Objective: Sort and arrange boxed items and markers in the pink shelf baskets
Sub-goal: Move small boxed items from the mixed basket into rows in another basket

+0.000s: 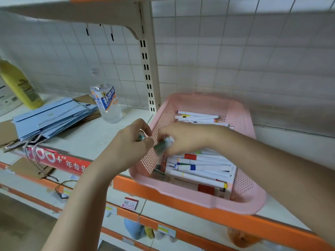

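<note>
Nearest, the left hand (126,142) and the right hand (183,138) meet over the left wall of the pink basket (199,198), which sits on the shelf (87,134). The left hand's fingers are curled and pinch a small blurred piece, maybe a cap. The right hand grips a bundle of green-tipped markers (163,144). To do this step well, I think the bundle should be turned parallel to the lying markers (201,167) and lowered into the free left strip, not dropped.

Counting: one basket; about ten white markers in the near pile and about four at the far wall, the exact number is hidden. Further left stand one water bottle (107,104), one stack of blue paper bags (54,116) and one yellow bottle (20,84).
</note>
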`<state>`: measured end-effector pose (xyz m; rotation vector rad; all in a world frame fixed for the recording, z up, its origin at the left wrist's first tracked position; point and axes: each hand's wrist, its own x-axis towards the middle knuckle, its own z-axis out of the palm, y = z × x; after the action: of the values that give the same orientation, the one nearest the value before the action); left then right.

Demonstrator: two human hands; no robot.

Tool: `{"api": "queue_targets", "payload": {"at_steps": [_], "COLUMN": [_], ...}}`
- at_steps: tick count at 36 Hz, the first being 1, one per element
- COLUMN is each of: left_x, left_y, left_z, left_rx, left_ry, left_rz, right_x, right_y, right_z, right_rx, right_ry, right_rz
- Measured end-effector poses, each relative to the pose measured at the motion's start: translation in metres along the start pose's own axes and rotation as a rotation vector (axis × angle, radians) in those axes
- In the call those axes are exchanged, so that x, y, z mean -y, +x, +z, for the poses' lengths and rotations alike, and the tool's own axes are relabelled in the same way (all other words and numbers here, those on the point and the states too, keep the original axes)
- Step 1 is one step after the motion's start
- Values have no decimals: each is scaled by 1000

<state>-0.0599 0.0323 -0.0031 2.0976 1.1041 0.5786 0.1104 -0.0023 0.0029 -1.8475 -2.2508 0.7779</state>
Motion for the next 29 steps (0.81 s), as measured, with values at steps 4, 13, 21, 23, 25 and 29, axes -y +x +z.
{"api": "queue_targets", "payload": {"at_steps": [4, 13, 21, 23, 25, 29], "left_x": [-1, -3, -6, -5, -7, -15], "left_y": [-1, -10, -19, -20, -21, -20], "left_z": [2, 3, 0, 1, 4, 13], "left_rx": [-5, 21, 7, 2, 7, 37], "left_ry": [-8, 34, 54, 40, 26, 38], "left_rz": [7, -5, -7, -10, -14, 13], "right_x": [16, 15, 8, 7, 5, 0], "right_y": [7, 6, -5, -16, -27, -50], "right_z": [36, 58, 39, 25, 15, 7], "right_rx": [176, 111, 72, 44, 16, 36], "right_ry": [-171, -132, 180, 186, 130, 101], "right_rz": [-51, -95, 5, 37, 40, 80]}}
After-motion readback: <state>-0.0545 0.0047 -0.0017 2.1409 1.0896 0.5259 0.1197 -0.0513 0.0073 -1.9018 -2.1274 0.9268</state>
